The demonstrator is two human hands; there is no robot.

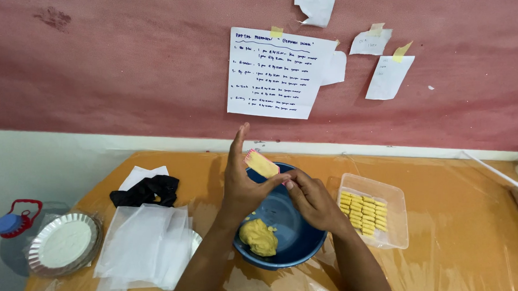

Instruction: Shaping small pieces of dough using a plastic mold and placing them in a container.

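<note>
**Yellow dough held over a blue bowl**

Yellow dough is seen in three places on the plastic-covered table (pixel 449 224). A flat strip (pixel 261 163), pink along one edge, is held above the blue bowl (pixel 301 242) between the two hands. The left hand (pixel 241 184) is raised with fingers extended upward, its thumb closed against the strip's lower end. The right hand (pixel 314 198), at three o'clock from the left, is curled, its fingertips pinching the same end of the strip. A lump (pixel 258 237) of dough lies inside the bowl at about seven o'clock, with a few crumbs beside it.

At three o'clock from the bowl, just beside it, a clear tray (pixel 389 204) is set, holding rows of small ridged dough pieces (pixel 364 212). At nine o'clock, a stack of white sheets (pixel 144 243) is spread, with a black cloth (pixel 145 190) lying at its twelve o'clock edge. Further toward nine o'clock, a foil plate (pixel 64 243) is placed, and a bottle (pixel 15 229) with a blue cap stands beyond it. Handwritten paper notes (pixel 276 74) are taped to the red wall (pixel 121 64) at twelve o'clock.
</note>
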